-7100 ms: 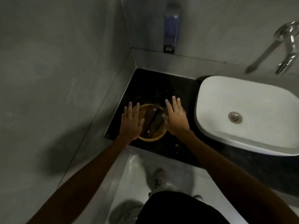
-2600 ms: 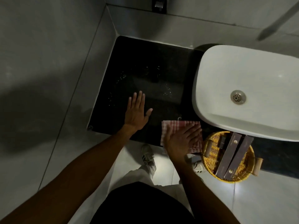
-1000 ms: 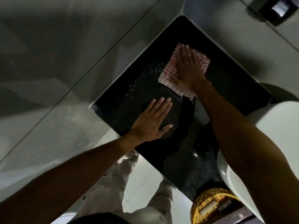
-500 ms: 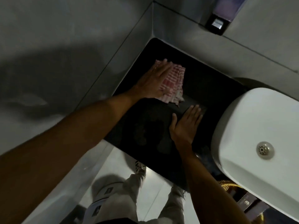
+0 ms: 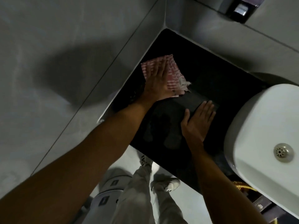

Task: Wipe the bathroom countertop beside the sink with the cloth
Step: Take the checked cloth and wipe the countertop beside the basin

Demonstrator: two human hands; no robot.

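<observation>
A red-and-white checked cloth (image 5: 175, 73) lies on the black countertop (image 5: 210, 65), close to the left wall. My left hand (image 5: 157, 84) presses flat on it, fingers together, covering its left half. My right hand (image 5: 198, 122) rests palm down on the bare countertop, fingers spread slightly, nothing in it, just left of the white sink (image 5: 262, 118). Faint smears show on the dark surface between my arms.
Grey tiled walls (image 5: 64, 62) close off the countertop at the left and the back. A soap dispenser (image 5: 239, 8) hangs on the back wall. A yellow woven basket (image 5: 239, 186) peeks out below the sink's near edge. My shoes (image 5: 166, 183) stand on the light floor below.
One second ago my right hand pressed the cloth and my left lay bare; the hands have swapped. Since half a second ago the left hand has slid the cloth closer to the left wall.
</observation>
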